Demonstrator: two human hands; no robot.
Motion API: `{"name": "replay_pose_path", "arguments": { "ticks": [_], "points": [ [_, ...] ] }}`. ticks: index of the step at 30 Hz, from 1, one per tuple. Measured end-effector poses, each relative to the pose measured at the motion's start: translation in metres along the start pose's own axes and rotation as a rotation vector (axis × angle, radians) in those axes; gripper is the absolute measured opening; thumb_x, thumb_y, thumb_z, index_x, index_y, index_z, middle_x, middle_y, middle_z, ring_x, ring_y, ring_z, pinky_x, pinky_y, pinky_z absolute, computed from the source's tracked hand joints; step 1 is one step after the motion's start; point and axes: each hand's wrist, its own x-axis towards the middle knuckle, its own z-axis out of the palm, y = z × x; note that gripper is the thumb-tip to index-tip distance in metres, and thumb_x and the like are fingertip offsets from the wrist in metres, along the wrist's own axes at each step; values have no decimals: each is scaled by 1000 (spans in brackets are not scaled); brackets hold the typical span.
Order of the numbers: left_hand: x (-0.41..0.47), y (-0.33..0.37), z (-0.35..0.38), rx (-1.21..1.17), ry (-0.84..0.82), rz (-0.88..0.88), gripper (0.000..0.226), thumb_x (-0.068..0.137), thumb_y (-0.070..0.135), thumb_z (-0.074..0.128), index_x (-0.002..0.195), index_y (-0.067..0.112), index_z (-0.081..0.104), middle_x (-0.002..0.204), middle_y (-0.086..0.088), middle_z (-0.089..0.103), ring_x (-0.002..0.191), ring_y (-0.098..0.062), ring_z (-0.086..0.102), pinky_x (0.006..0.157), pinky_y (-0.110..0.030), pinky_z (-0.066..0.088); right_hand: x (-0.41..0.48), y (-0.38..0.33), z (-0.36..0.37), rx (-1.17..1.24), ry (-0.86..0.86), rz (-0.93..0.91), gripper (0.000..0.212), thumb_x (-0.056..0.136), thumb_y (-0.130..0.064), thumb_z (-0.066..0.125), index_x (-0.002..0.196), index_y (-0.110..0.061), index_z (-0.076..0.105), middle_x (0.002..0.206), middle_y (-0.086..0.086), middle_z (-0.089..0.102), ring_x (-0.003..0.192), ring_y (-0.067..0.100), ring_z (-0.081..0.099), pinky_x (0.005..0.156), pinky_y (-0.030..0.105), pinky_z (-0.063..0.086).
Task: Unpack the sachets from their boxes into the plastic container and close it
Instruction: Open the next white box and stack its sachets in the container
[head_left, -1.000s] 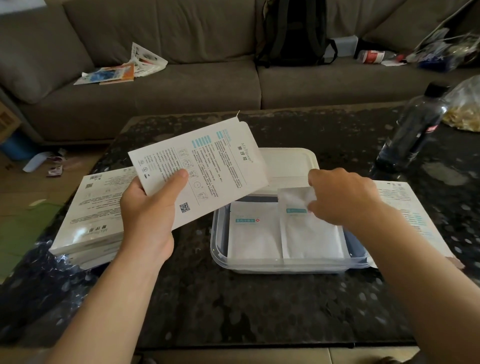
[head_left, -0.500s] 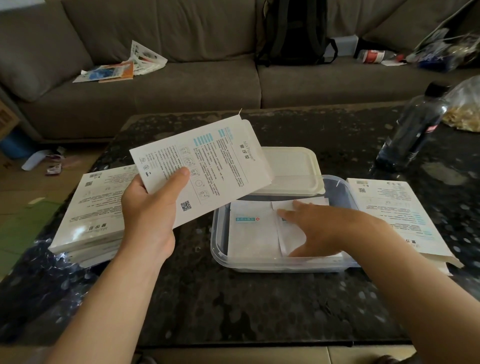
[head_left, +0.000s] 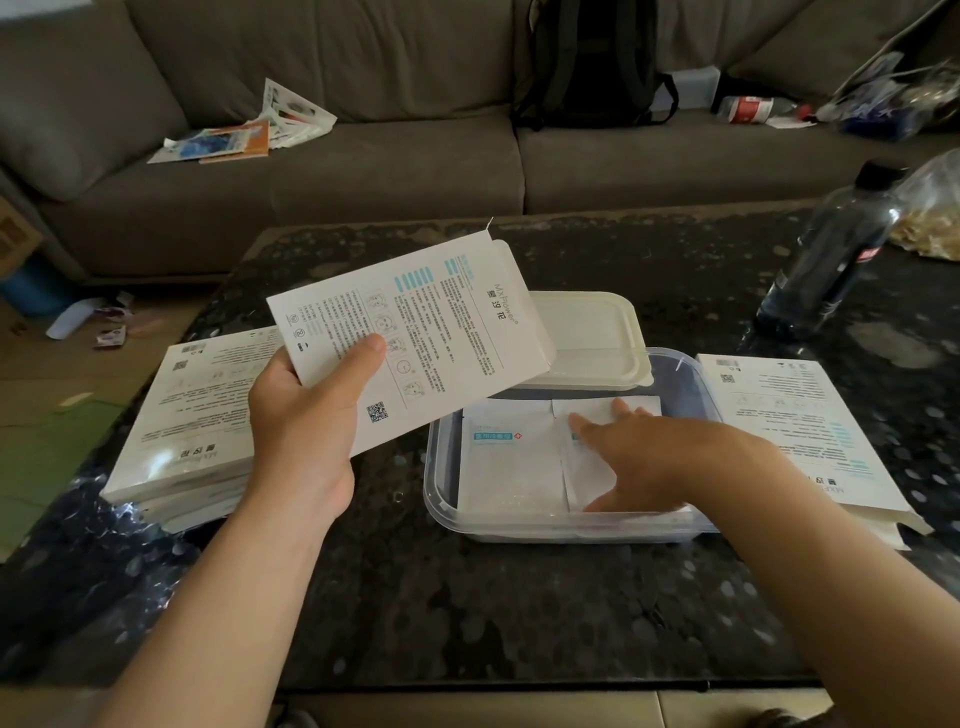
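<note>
Two sachets (head_left: 511, 457) lie side by side in the container (head_left: 441, 499); right hand (head_left: 639, 457) presses flat, fingers spread. Left hand (head_left: 306, 415) pinches an open box (head_left: 415, 338). Risk: tilted box spills remaining sachets; lid (head_left: 587, 338) overlaps the rim, may slip.

A dark speckled coffee table (head_left: 467, 613) lay under both hands. Far beyond the right hand, at the table's right edge, a dark plastic bottle (head_left: 831, 249) with a black cap stood beside a clear bag of yellowish food (head_left: 930, 218). Beyond both hands ran a grey sofa (head_left: 395, 171). A black backpack (head_left: 592, 62) leaned on its cushions, loose leaflets (head_left: 244, 135) lay beyond the left hand, and a red-labelled bottle (head_left: 753, 108) lay on its side beyond the right.
</note>
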Motion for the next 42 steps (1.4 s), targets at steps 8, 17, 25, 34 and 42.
{"name": "replay_pose_path", "arguments": {
  "ticks": [8,17,25,34,42],
  "points": [
    [-1,0,0,2,-12,-14,25,93,15,78,116,24,74,110,10,80,102,-12,77,79,-38,64,1,0,3,9,-2,19,103,89,-59,62,158,-34,-10,168,7,-7,154,33,12,120,47,23],
    [-1,3,0,-22,-98,-50,28,95,14,74,120,27,73,115,9,79,106,-12,76,86,-41,61,-22,3,-18,200,145,-25,75,89,-51,68,152,-32,33,158,-2,38,138,22,44,112,38,37],
    [-4,1,2,-25,-240,-71,38,84,21,79,122,20,72,121,-1,78,113,-23,74,94,-53,58,-76,11,-66,1321,645,-271,20,96,8,52,99,-4,68,86,10,75,80,24,76,68,33,63],
    [-5,-4,-1,27,-305,4,44,77,22,78,121,16,71,121,-5,77,113,-26,75,94,-54,59,-62,1,-58,1537,299,-347,20,101,-3,48,116,-3,62,107,8,76,97,26,75,86,42,61],
    [-6,-5,-1,117,-324,52,45,77,24,80,120,17,71,119,-3,78,112,-25,75,93,-56,60,-48,-1,-52,1662,139,-280,30,98,-8,52,127,-10,59,111,12,75,104,32,73,99,50,53]
  ]
}}
